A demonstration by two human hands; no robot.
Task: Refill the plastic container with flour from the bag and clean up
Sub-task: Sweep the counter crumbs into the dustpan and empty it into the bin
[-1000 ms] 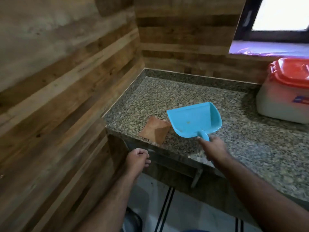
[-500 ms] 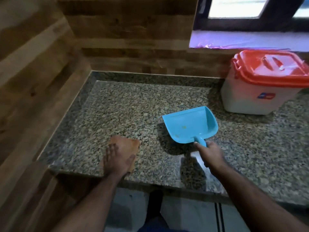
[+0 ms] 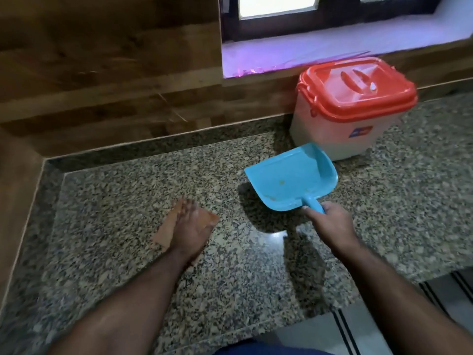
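My right hand [image 3: 330, 222] grips the handle of a blue plastic dustpan [image 3: 291, 179], held tilted just above the granite counter [image 3: 128, 190]. A few yellowish specks lie inside the pan. My left hand [image 3: 188, 226] lies flat, fingers together, pressing on a brown cloth [image 3: 163, 233] on the counter left of the pan. The white plastic container [image 3: 340, 129] with its red lid [image 3: 358, 85] shut stands behind the dustpan against the wall. No flour bag is in view.
Wooden plank walls [image 3: 102, 73] close off the counter at the back and left. A window sill [image 3: 307, 49] runs above the container. The counter's front edge drops to a tiled floor [image 3: 384, 326] at the lower right.
My left hand rose from below the counter edge onto the brown cloth and pushed it toward the middle. The view swung right, bringing the container fully into sight. The dustpan stays in my right hand.
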